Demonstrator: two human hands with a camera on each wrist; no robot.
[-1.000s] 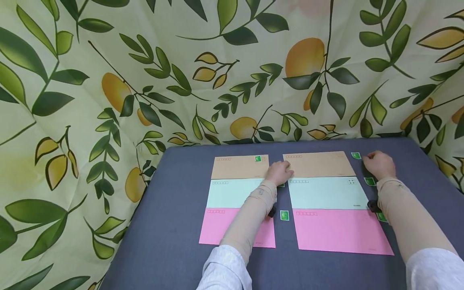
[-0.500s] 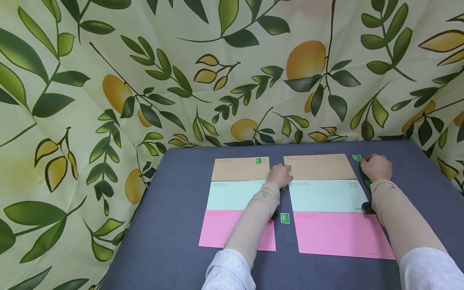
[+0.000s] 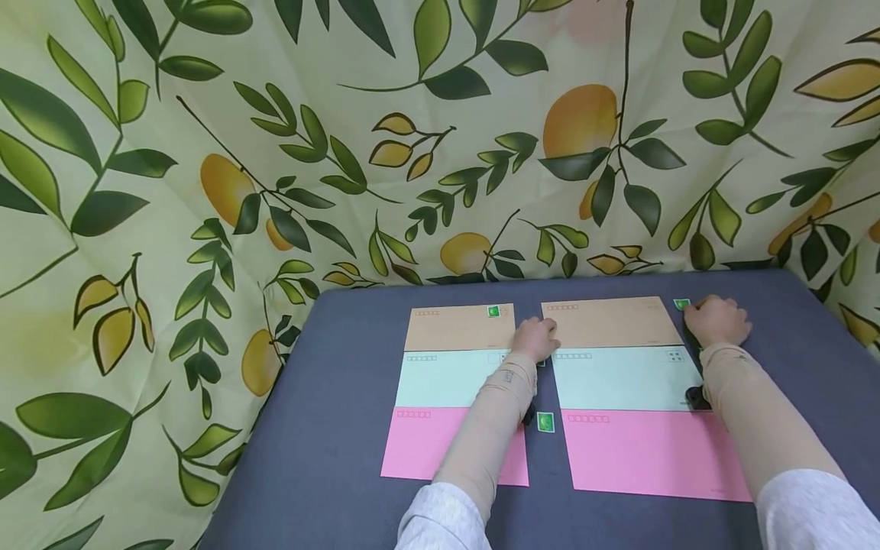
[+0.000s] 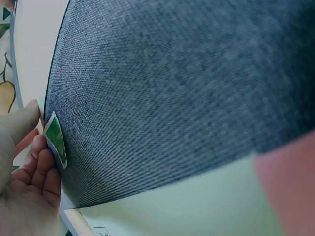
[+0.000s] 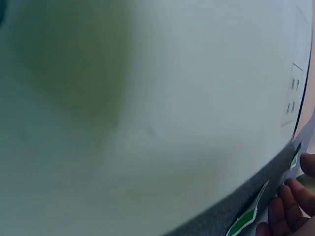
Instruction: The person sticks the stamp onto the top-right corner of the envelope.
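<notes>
1. Just past the spot where the right tan envelope (image 3: pixel 608 322) ends at its far right corner, a green stamp (image 3: pixel 681 304) with a pale border sits near the far side of the grey bench (image 3: pixel 330 382).
2. The right hand (image 3: pixel 718 321) is at this stamp, its fingers bent and close together; whether they pinch it I cannot tell.
3. In the right wrist view, a second stamp (image 5: pixel 243 221) stands out just beside those fingers, alongside the pale blue envelope.
4. The left hand (image 3: pixel 536 338) lies between the two columns, fingertips at the right tan envelope's left edge. Its thumb is at that edge and the other fingers curl; I cannot tell whether they clamp the paper or only press it.
5. Another stamp (image 4: pixel 56 140) is right by the left fingers.
6. Below the right tan envelope come a pale blue envelope (image 3: pixel 622 378) and a pink envelope (image 3: pixel 653 451).
7. The left column repeats these colours, with a stamp (image 3: pixel 493 312) on its tan envelope (image 3: pixel 447 330).
8. One more stamp (image 3: pixel 545 422) lies between the pink envelopes.
9. A leaf-and-fruit patterned cloth (image 3: pixel 392 53) hangs behind the bench.
</notes>
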